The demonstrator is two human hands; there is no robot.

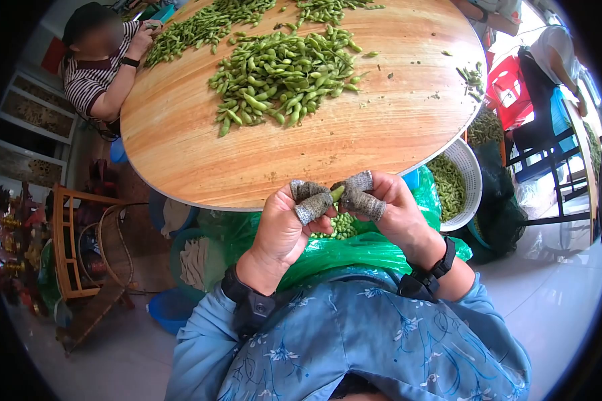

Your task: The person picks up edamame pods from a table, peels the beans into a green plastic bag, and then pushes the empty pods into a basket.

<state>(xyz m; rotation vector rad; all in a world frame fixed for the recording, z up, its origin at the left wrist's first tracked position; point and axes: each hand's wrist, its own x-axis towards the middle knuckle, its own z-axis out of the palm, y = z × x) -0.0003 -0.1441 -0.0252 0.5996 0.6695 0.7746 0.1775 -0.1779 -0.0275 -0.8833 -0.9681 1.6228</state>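
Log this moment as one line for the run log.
left hand: pinching green pod | right hand: pinching same pod | under hands: green bag | table: pod pile | right: white basket of pods

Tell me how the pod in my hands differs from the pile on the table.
The pod is one, pinched between the left hand and right hand above the green bag; the pile is many, lying loose on the wooden table. The hands hide most of the pod; the pile's pods lie in plain view. Both are green.
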